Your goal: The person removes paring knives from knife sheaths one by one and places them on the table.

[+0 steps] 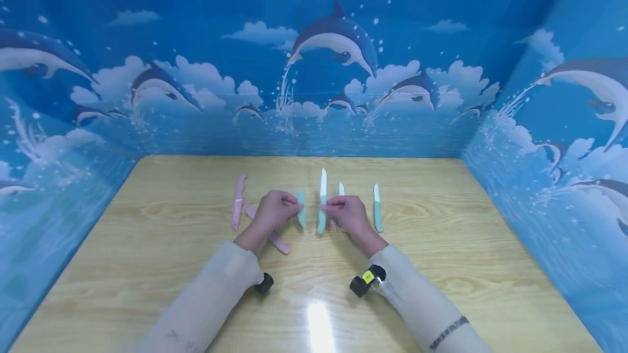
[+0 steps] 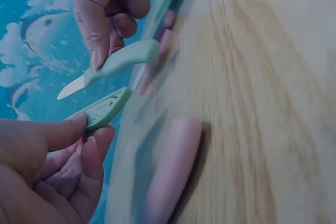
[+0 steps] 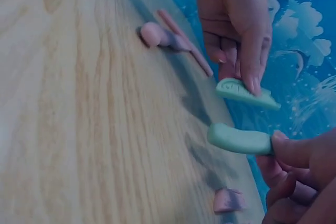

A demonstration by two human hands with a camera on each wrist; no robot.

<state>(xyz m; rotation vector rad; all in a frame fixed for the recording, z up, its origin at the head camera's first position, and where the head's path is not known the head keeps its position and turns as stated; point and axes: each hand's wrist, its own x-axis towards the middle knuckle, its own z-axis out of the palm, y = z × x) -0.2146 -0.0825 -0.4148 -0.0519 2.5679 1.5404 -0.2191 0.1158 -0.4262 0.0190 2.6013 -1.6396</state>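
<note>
My left hand [image 1: 277, 208] pinches a mint-green blade sheath [image 1: 301, 208] between thumb and fingers, above the table. To its right, my right hand [image 1: 349, 214] pinches a small knife [image 1: 322, 222] by its mint-green handle. That knife's white blade points away from me and is bare. In the left wrist view, sheath [image 2: 107, 109] and knife [image 2: 123, 61] are side by side with a gap between them. The right wrist view also has the sheath [image 3: 244, 93] apart from the knife handle [image 3: 240, 139]; the blade is hidden there.
On the wooden table [image 1: 196, 298], a pink knife [image 1: 238, 202] lies at the left. Another pink piece [image 1: 279, 243] is partly covered by my left arm. A white blade [image 1: 341, 188] shows behind my right hand. Further right lies a green-handled knife [image 1: 377, 211], blade bare. Dolphin-print curtains [image 1: 314, 124] enclose the table.
</note>
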